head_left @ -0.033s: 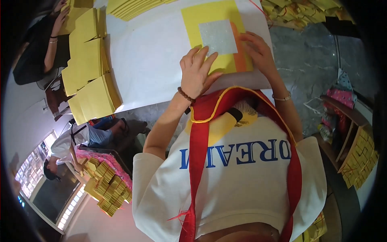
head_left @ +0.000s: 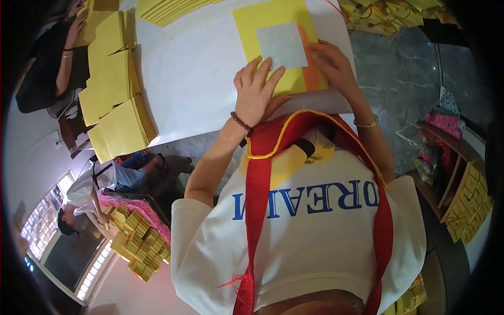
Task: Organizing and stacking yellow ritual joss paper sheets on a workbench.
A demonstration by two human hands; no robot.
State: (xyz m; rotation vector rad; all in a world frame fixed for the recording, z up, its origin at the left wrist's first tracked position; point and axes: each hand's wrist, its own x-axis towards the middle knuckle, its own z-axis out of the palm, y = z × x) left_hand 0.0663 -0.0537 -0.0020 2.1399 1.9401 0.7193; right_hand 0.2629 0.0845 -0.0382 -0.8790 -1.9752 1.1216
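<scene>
A yellow paper sheet (head_left: 244, 25) lies on the white table in front of me. On it rests a smaller silvery-grey square sheet (head_left: 282, 44), with an orange paper strip (head_left: 311, 77) showing along its right side. My left hand (head_left: 255, 86) is open, its fingers spread over the lower left of the papers and the fingertips at the grey square's lower edge. At the right edge, by the orange strip, my right hand (head_left: 335, 65) has its fingers loosely bent and apart. Neither hand visibly grips anything.
Stacks of folded yellow paper (head_left: 109, 79) line the white table's (head_left: 184, 73) left edge; another stack (head_left: 168, 9) is at the far side. Yellow bundles (head_left: 380, 13) lie at the far right. One person (head_left: 47, 73) works across at the left; another (head_left: 86, 184) handles yellow bundles lower left.
</scene>
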